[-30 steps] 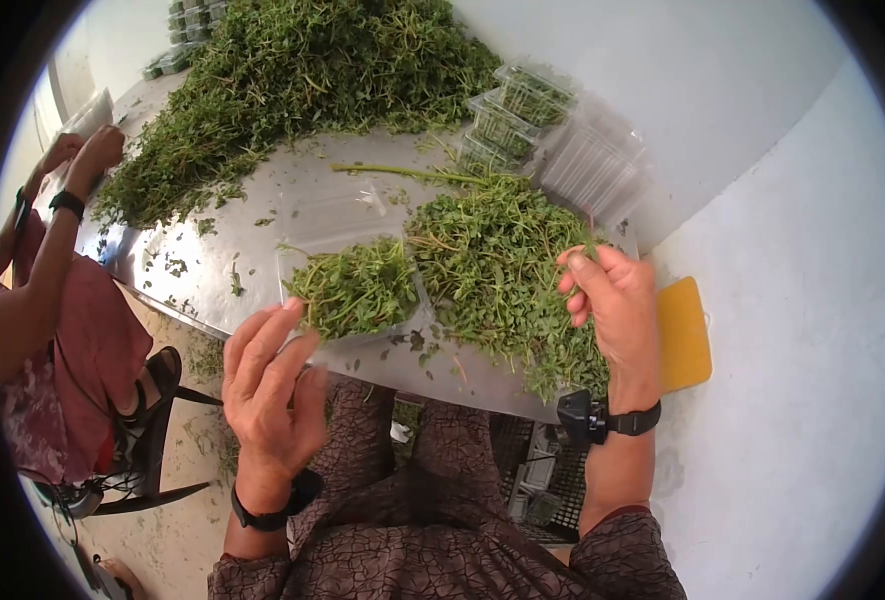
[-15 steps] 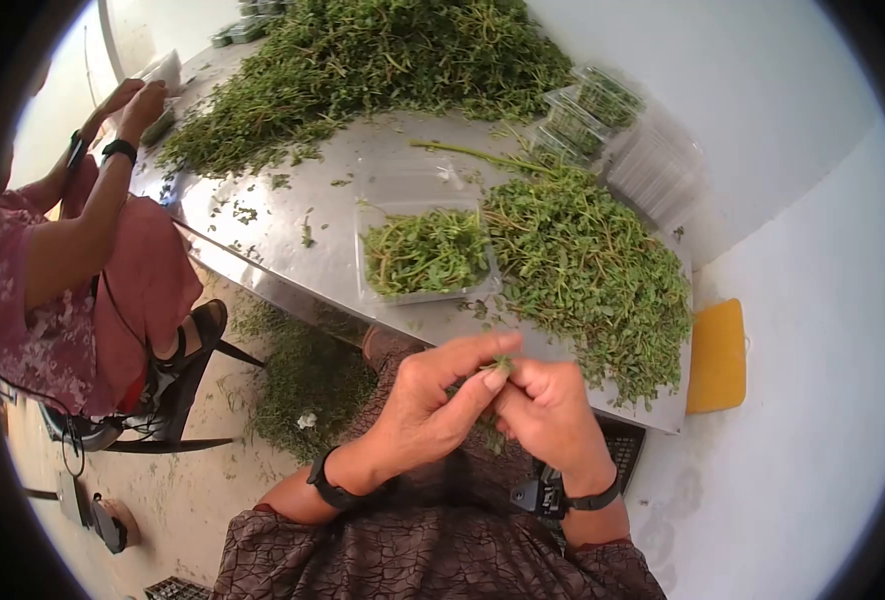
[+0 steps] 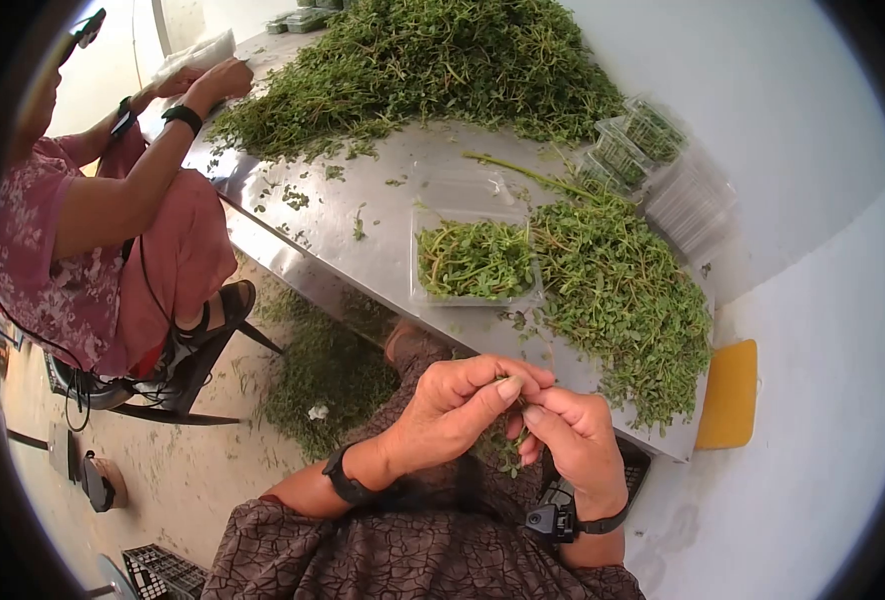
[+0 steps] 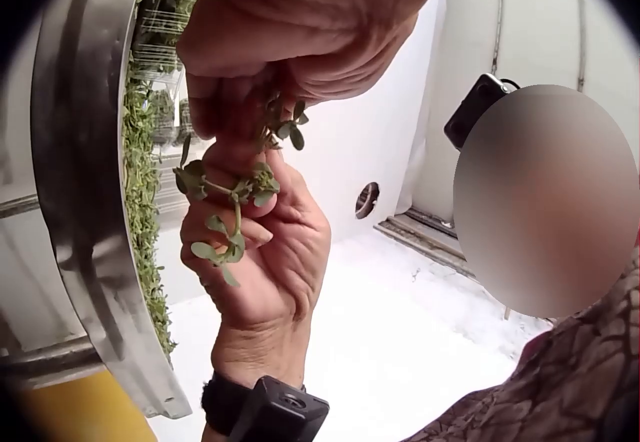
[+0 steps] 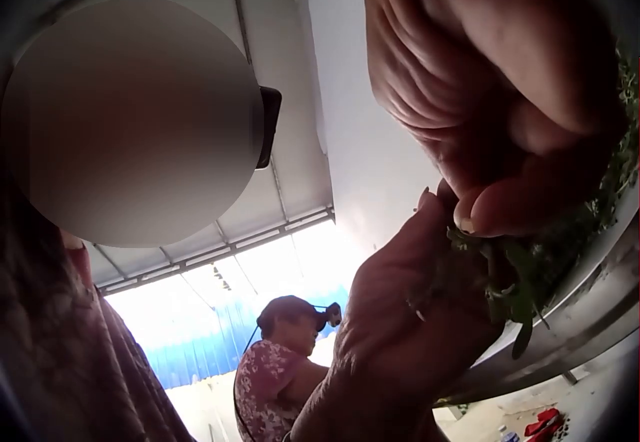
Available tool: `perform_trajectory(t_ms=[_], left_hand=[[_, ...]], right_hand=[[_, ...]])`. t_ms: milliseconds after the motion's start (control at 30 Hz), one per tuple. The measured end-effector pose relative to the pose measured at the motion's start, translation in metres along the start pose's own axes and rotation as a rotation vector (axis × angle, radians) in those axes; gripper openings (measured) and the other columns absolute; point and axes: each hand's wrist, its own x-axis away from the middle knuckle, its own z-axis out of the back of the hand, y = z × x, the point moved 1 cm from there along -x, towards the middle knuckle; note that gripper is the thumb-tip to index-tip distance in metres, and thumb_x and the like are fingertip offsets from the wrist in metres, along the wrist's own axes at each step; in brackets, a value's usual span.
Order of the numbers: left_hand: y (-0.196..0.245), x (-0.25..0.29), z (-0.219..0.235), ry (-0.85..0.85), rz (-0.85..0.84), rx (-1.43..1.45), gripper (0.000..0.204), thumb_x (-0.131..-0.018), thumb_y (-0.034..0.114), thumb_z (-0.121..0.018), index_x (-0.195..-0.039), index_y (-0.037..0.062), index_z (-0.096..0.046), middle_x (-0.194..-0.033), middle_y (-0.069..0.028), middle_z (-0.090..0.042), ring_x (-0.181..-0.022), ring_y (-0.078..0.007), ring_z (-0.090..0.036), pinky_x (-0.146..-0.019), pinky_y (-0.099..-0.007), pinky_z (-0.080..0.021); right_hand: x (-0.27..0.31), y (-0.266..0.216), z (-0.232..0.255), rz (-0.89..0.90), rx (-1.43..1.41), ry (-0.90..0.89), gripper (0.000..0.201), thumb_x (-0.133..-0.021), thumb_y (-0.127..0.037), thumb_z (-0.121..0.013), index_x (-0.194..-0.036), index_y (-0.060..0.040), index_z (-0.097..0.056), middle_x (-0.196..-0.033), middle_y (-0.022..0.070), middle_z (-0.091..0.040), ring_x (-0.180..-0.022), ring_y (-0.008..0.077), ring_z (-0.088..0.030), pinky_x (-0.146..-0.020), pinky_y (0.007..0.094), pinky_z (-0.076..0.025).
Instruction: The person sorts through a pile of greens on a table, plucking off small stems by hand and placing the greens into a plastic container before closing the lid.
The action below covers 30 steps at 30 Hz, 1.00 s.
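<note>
Close together over my lap, my left hand (image 3: pixel 458 408) and my right hand (image 3: pixel 578 440) pinch a small green leafy sprig (image 3: pixel 510 465) between thumbs and fingertips. In the left wrist view the sprig (image 4: pixel 237 202) shows thin stems and small rounded leaves hanging across the right fingers. Beyond my hands, a clear plastic clamshell box (image 3: pixel 419 296) stands on the metal table with its lid folded back, filled with cut greens (image 3: pixel 475 258). To its right spreads a heap of loose leafy stems (image 3: pixel 628 300).
A large mound of greens (image 3: pixel 443 70) covers the table's back. Filled clamshells (image 3: pixel 628 145) and stacked transparent plastic (image 3: pixel 691 205) stand by the wall. A yellow board (image 3: pixel 731 395) is beside the table (image 3: pixel 363 255). Another person (image 3: pixel 113 220) sits at left. More greens (image 3: pixel 318 360) lie on the floor.
My left hand has left the box and my right hand has left the heap with a sprig; they met over my lap. The head view has turned left.
</note>
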Motion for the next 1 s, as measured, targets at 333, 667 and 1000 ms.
perform_trajectory(t_ms=[333,667,1000], left_hand=[[0.003,-0.002,-0.007,0.033,-0.194,-0.028,0.024,-0.104,0.015,-0.046,-0.101,-0.0041,-0.06,-0.12,-0.0222,-0.065,-0.105,-0.0243,-0.065,-0.09,-0.0358,-0.053],[0.02,0.005,-0.004,0.041,-0.584,-0.069,0.027,-0.105,0.013,-0.036,-0.096,-0.0045,-0.055,-0.121,-0.0276,-0.061,-0.116,-0.0383,-0.06,-0.095,-0.0472,-0.054],[0.008,0.008,-0.013,0.086,0.081,0.066,0.028,-0.104,0.015,-0.044,-0.119,-0.001,-0.061,-0.107,-0.0063,-0.066,-0.094,-0.0108,-0.062,-0.092,-0.0302,-0.052]], right_hand=[[-0.003,-0.004,-0.019,0.29,0.043,0.272,0.018,-0.096,-0.004,-0.051,-0.095,0.0038,-0.067,-0.073,0.0037,-0.065,-0.056,0.0049,-0.056,-0.051,0.0205,-0.046],[-0.004,-0.01,-0.005,0.2,-0.367,0.432,0.021,-0.093,-0.003,-0.048,-0.091,0.0055,-0.067,-0.072,0.0055,-0.063,-0.056,0.0096,-0.058,-0.047,0.0235,-0.047],[-0.005,-0.002,-0.012,0.46,-0.246,0.281,0.02,-0.101,-0.009,-0.051,-0.106,0.0046,-0.065,-0.087,0.008,-0.067,-0.074,0.0095,-0.063,-0.059,0.023,-0.053]])
